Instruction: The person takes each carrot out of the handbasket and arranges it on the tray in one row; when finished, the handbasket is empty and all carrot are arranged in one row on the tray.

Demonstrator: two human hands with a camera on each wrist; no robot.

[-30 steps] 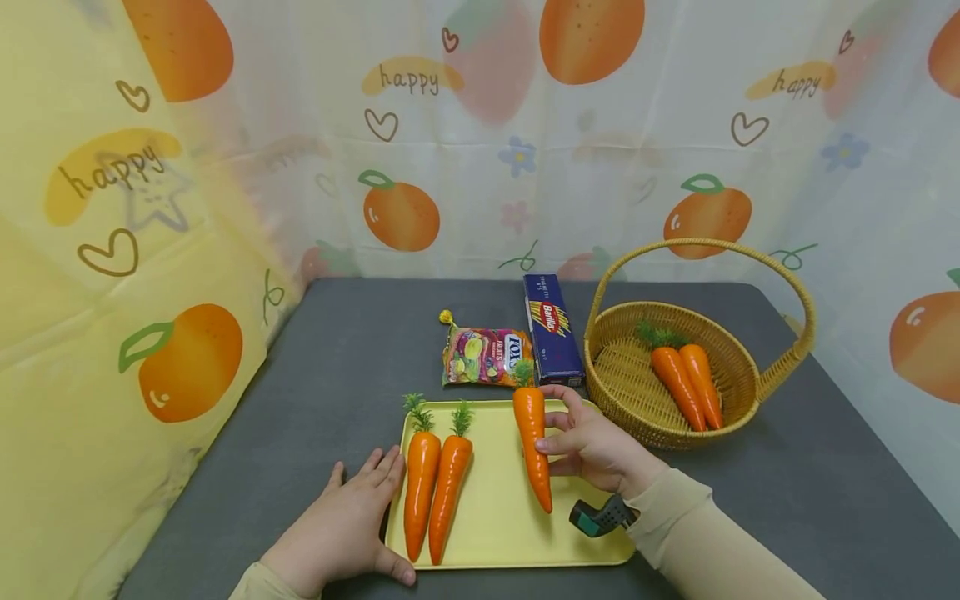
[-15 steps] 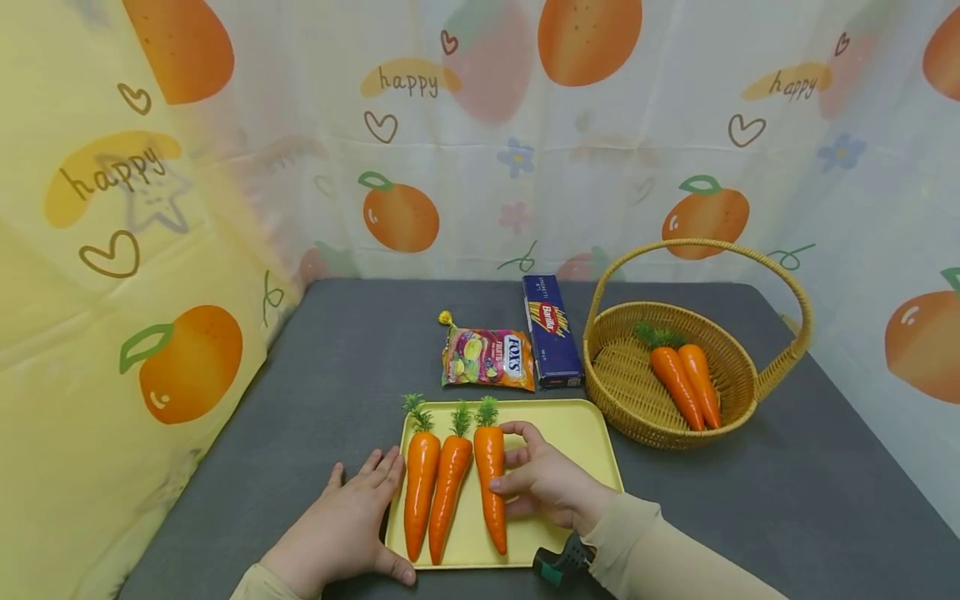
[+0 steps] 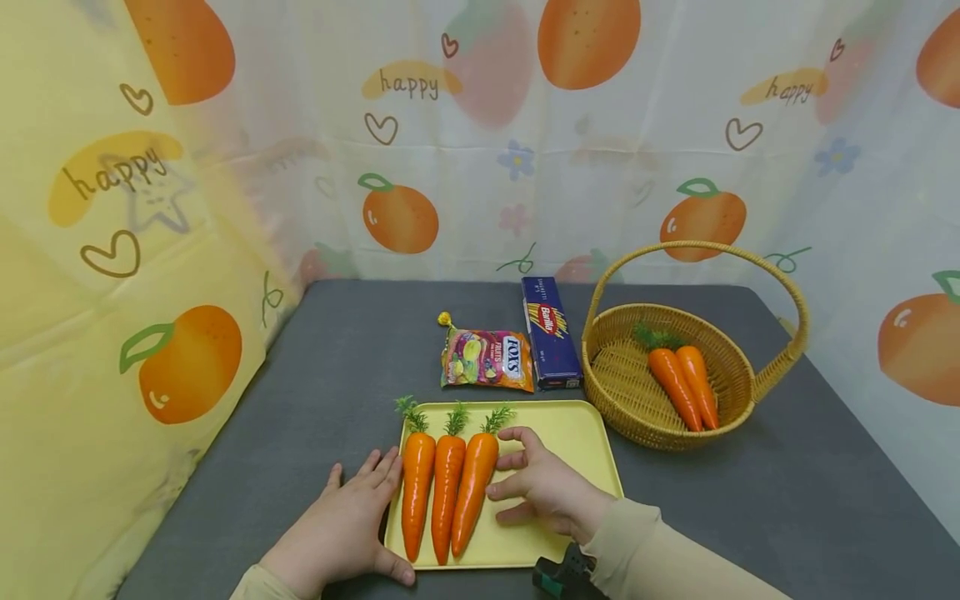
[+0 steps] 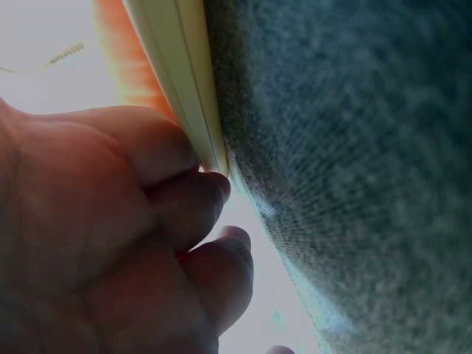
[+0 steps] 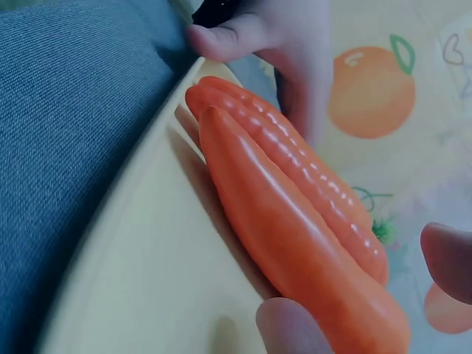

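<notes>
As I look down through the head view, I see three orange carrots point(image 3: 448, 500) lying side by side on the left part of the yellow tray point(image 3: 558, 425), green tops pointing away from the person. The right hand point(image 3: 551, 492) is just beside the nearest carrot, its fingers loosely bent and apart. It has hold of nothing. I can't tell from above if the thumb touches that carrot. My right wrist view shows the wide gap between thumb and finger, with the big carrot between them and the left hand's thumb behind.

The left hand point(image 3: 352, 508) lies at the tray's left edge, fingers spread and gripping nothing. From above I can't see the tray's outer wall, but my left wrist view shows fingers against it, with a blurry orange shape behind.

Only the head view shows me the whole basket point(image 3: 621, 375) on the right, with two more carrots point(image 3: 675, 387) inside, plus the candy bag point(image 3: 487, 358) and blue box point(image 3: 552, 333) behind the tray.
</notes>
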